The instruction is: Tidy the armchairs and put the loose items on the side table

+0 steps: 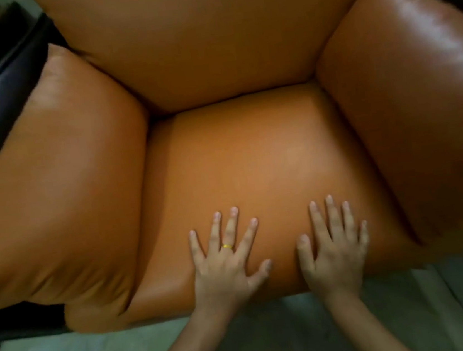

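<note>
Orange leather is filling the view: the armchair [242,86] is sitting directly ahead, its seat cushion [251,158] stretching away from both palms toward the backrest. The left hand [227,266] and right hand [333,253] are lying side by side, fingers spread flat, pressing on the cushion's front edge and holding nothing. No loose items or side table are showing.

Pale tiled floor [288,340] below; gold ring [227,246] glinting.
</note>
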`<state>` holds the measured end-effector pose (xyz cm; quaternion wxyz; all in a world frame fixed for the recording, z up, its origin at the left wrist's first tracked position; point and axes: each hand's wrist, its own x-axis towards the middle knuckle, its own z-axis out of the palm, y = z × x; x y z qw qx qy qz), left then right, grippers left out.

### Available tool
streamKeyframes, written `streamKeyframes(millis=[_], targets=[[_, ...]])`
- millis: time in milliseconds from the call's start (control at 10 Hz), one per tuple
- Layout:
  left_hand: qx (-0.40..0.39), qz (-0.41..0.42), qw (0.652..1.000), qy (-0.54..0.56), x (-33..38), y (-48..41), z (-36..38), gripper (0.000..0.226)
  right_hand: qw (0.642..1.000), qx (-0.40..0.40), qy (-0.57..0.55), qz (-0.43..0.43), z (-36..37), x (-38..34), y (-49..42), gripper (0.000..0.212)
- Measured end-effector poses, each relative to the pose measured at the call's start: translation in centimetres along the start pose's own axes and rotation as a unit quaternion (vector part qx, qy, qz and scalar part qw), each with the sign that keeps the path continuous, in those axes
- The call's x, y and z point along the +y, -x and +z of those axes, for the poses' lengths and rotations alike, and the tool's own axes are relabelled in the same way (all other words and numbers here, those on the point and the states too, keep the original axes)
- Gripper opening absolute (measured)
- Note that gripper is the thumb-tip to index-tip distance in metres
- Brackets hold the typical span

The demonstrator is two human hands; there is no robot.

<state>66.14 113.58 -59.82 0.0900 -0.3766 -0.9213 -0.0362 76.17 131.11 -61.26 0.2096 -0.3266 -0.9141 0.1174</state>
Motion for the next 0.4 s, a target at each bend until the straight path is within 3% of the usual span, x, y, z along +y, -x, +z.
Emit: streamKeyframes(millis=[200, 300, 400], targets=[[-0.131, -0.016, 0.991, 0.02, 0.4, -0.2, -2.7, 0.073, 0.992, -0.118, 0.014, 0.048, -3.0, -1.7, 0.2, 0.064], [-0.221, -0.037, 0.973, 0.055, 0.2, -0.3, -6.3, 0.068, 0.966, -0.248, -0.008, 0.071, -6.2, -2.3, -0.5, 0.067], [-0.343, -0.124, 0.917, 0.163, -0.4, 1.0, -10.4, 0.063, 0.901, -0.417, -0.057, 0.107, -10.8, -2.0, -1.1, 0.068]])
